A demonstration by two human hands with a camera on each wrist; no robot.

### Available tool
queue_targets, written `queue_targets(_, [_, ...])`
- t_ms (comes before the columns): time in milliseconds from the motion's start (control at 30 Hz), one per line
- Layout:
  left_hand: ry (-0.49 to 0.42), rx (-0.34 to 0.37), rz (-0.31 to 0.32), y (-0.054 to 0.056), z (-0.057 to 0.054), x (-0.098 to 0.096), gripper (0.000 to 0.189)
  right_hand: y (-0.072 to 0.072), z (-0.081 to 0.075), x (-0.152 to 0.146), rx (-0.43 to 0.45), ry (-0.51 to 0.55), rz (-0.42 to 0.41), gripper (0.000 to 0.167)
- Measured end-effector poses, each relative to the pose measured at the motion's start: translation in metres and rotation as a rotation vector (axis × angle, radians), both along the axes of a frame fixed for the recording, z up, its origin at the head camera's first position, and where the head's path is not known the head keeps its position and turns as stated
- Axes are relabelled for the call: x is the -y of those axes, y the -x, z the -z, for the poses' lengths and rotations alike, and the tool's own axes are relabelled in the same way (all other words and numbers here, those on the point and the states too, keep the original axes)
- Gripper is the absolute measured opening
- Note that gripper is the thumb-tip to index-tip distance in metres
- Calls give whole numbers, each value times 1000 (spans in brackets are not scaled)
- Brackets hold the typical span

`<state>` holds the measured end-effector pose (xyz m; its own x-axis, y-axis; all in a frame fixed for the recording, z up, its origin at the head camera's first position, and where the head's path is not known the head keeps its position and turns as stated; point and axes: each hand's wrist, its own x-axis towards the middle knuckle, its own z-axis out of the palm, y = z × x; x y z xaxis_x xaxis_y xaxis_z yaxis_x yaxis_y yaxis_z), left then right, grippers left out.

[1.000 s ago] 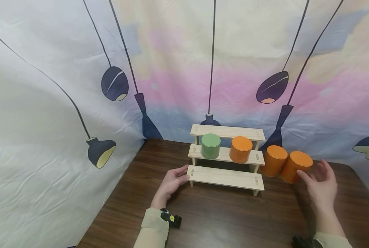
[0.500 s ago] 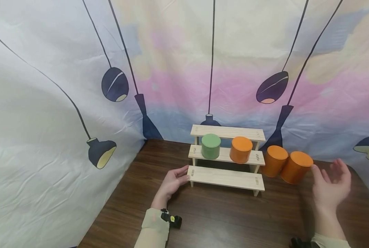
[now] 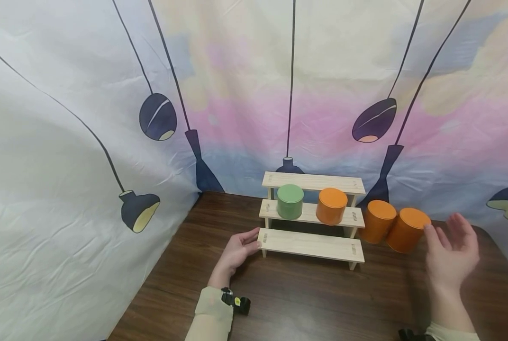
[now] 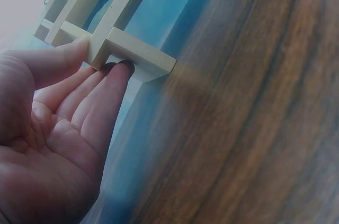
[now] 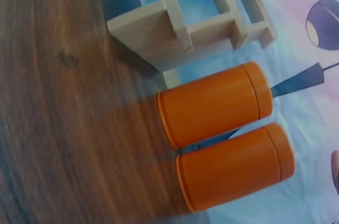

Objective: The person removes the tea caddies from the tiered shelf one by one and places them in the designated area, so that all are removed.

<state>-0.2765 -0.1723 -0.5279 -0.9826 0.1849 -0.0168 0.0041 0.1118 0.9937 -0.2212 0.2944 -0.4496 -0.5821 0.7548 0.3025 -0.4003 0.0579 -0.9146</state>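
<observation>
A three-step wooden display stand [image 3: 313, 244] is on the table. At the left end of its lowest step, my left hand [image 3: 234, 251] pinches the board, thumb above and fingers beneath in the left wrist view. A green tin [image 3: 290, 202] and a short orange tin [image 3: 331, 207] sit on the middle step. Right of the stand, two taller orange tins [image 3: 376, 222] [image 5: 235, 167] stand upright side by side. My right hand [image 3: 452, 255] is just right of the outer one, holding nothing, its fingers relaxed. Only a sliver of it appears in the right wrist view.
The dark wood-grain table [image 3: 305, 298] extends in front of the stand. Behind and to the left hangs a cloth backdrop [image 3: 245, 94] printed with lamps, close to the stand's back.
My right hand has drawn off the outer tall orange tin to the right, then shifted slightly back left. The left hand, stand and tins have stayed in place.
</observation>
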Motion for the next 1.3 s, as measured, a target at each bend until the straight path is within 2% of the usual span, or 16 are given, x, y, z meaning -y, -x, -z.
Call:
queue_targets(167, [-6,-13,3,-1,1,-1,53,-2,-6,10,-67,4,-31,59])
queue_targets(300, [-5,-8,-2,-1,1,-1,53,-2,-7,21,-70,-70,-46,58])
queue_targets(500, [-1,-9,-4,-1,0,-1,53,2,-2,37,-83,-147,-145,57])
queue_targets(800, [1,-5,-2,0,-1,0,52,13,7,65,18,-349,-267,60])
queue_targets(933, [-2,0,-1,2,0,0,52,16,8,77,46,-374,-331,61])
queue_targets(1133, [-8,8,1,3,1,0,52,21,11,89,124,-343,-462,68])
queue_targets(1300, [-7,5,0,3,2,0,52,26,12,95,169,-373,-514,72])
